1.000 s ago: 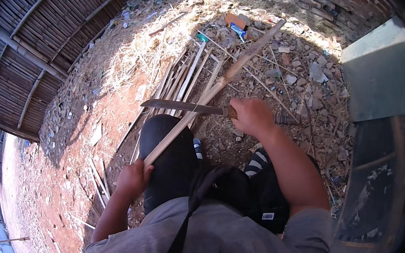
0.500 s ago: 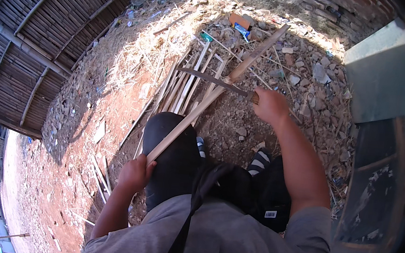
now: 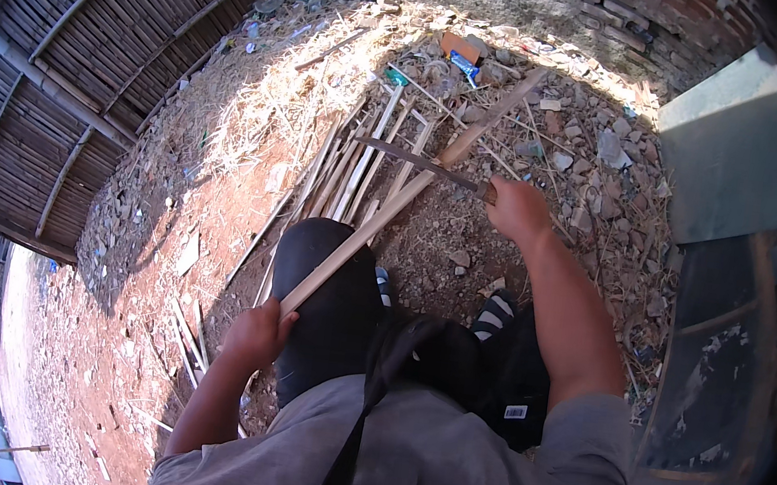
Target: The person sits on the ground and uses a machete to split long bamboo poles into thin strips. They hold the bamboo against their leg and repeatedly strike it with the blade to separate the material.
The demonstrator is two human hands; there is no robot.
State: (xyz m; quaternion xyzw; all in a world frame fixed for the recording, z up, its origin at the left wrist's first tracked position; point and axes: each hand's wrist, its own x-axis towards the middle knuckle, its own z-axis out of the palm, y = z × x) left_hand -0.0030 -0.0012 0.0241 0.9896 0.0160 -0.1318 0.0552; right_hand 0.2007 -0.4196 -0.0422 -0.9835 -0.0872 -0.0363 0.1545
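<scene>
A long split bamboo slat (image 3: 360, 236) slants across my left knee and points away to the far right. My left hand (image 3: 255, 335) is closed round its near end beside the knee. In my right hand (image 3: 519, 209) is the wooden handle of a machete (image 3: 410, 157). The dark blade points left and crosses the slat at about its middle, seemingly touching it; the exact contact is too small to make out. Beyond my left knee lies a bundle of pale bamboo strips (image 3: 368, 168) on the ground.
Rubble and dry straw (image 3: 261, 99) cover the ground ahead. A blue wrapper (image 3: 464, 64) lies near the slat's far end. At the left stands a bamboo-slat wall (image 3: 97, 27), at the back a brick wall (image 3: 493, 1), and at the right a grey-green panel (image 3: 744, 149).
The slat's far end has come down slightly toward me. The machete has shifted a little to the right along with my right hand. My left hand keeps its hold.
</scene>
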